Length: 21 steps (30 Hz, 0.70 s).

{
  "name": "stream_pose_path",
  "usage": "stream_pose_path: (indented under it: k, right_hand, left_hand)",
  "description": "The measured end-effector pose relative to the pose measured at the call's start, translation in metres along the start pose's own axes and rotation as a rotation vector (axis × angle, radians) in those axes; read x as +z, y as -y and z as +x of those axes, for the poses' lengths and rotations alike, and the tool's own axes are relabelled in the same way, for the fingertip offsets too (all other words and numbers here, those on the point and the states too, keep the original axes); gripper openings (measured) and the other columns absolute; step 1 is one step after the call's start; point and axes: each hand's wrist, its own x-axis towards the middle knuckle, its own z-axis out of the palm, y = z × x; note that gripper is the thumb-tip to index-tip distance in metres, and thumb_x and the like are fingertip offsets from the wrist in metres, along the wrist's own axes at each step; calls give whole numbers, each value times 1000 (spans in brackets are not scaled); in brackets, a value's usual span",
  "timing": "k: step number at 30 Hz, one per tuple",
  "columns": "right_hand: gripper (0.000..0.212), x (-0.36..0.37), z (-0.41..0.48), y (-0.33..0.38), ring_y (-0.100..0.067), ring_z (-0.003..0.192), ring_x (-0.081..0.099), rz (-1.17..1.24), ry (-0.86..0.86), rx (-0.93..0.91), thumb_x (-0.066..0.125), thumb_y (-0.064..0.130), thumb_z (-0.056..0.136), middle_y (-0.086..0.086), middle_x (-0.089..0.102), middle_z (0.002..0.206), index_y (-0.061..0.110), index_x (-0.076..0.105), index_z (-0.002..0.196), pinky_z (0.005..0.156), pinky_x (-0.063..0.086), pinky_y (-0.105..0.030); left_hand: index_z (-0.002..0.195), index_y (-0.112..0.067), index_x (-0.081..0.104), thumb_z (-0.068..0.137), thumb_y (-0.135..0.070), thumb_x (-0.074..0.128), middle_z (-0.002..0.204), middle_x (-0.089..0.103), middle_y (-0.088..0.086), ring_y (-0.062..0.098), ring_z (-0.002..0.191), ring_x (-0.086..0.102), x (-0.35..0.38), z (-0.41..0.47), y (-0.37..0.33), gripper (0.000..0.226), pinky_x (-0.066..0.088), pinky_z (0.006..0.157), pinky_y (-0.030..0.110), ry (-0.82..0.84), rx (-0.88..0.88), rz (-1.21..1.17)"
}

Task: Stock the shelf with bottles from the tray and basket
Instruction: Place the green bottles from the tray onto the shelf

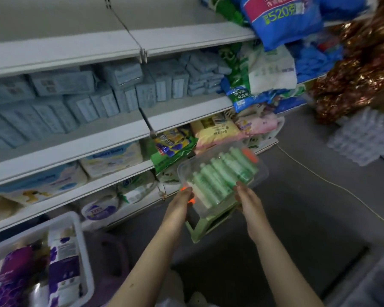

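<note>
A clear plastic tray [262, 171] sits low in front of the shelving, held at its near end by both hands and tilted so that its far end points toward the shelves. In it lie pale green bottles [222, 176], side by side in one close row that fills most of the tray. An orange clip [250, 155] shows at the far end and another at the near left corner. The left hand [182, 200] grips that near left corner with its fingers curled over the rim by the orange clip; the right hand [247, 198] holds the near right edge, fingers wrapped round it, though blur hides the fingertips. Directly under the tray is a light green stool [208, 226]; I cannot tell whether the tray rests on it. At the lower left stands a white basket [83, 240] packed with white and purple bottles [63, 258] and a purple pouch [16, 269]. On the shelf [75, 147] above, pale blue boxes [87, 94] are stacked thickly, with baby-product packs [111, 158] on the level below. To the right, blue and green bags [282, 18] spill over the shelf edges. A thin cord [319, 178] runs across the grey floor [308, 222].
</note>
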Motion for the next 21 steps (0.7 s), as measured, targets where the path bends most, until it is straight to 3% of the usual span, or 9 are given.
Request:
stream_pose_path:
  k: [4, 10, 12, 15, 17, 19, 21]
  right_hand:
    - [39, -2, 42, 6, -20, 127, 50, -11, -70, 43, 58, 32, 96, 6, 55, 133, 23, 55, 134, 110, 37, -39]
    - [58, -10, 95, 6, -21, 131, 48, -4, -61, 116, 64, 41, 88, -1, 53, 142, 18, 51, 140, 113, 34, -48]
    - [47, -13, 112, 6, -18, 126, 52, -33, -11, 147, 62, 37, 93, -1, 54, 140, 19, 55, 135, 109, 40, -45]
    - [24, -16, 142, 5, -8, 108, 57, -135, 131, 123, 53, 27, 99, 2, 59, 127, 20, 59, 122, 92, 46, -27]
    - [38, -19, 167, -1, -10, 120, 49, -277, 238, 132, 52, 28, 100, 0, 51, 140, 16, 52, 135, 100, 37, -25]
    - [43, -19, 191, -8, -14, 131, 43, -410, 347, 155, 53, 29, 99, -1, 43, 148, 17, 48, 141, 102, 32, -24]
    - [43, -20, 213, -16, -16, 135, 41, -528, 412, 187, 53, 29, 99, -1, 41, 150, 21, 47, 140, 101, 30, -22]
  left_hand:
    - [130, -22, 56, 96, -43, 49, 126, 63, -5, 16, 115, 57, 8, 43, -8, 41, 43, 81, 31, 20, -101, -58]
    - [135, -19, 53, 99, -41, 46, 131, 59, -1, 21, 120, 53, 24, 99, -14, 43, 39, 100, 35, 8, -214, -59]
    - [133, -18, 52, 100, -38, 45, 128, 58, -1, 20, 119, 52, 34, 108, -15, 40, 40, 94, 35, -30, -225, -87]
    - [124, -14, 58, 99, -36, 48, 122, 62, 3, 19, 111, 57, 45, 127, -5, 34, 45, 88, 32, -146, -157, -107]
    - [127, -9, 59, 96, -36, 54, 132, 59, 11, 23, 119, 55, 50, 139, 8, 42, 44, 99, 35, -250, -132, -136]
    - [120, -4, 61, 95, -30, 58, 129, 60, 14, 27, 117, 55, 55, 156, 30, 36, 45, 96, 35, -349, -144, -243]
    - [122, -4, 60, 83, -42, 70, 129, 59, 20, 33, 116, 57, 65, 164, 43, 56, 47, 99, 41, -355, -243, -406]
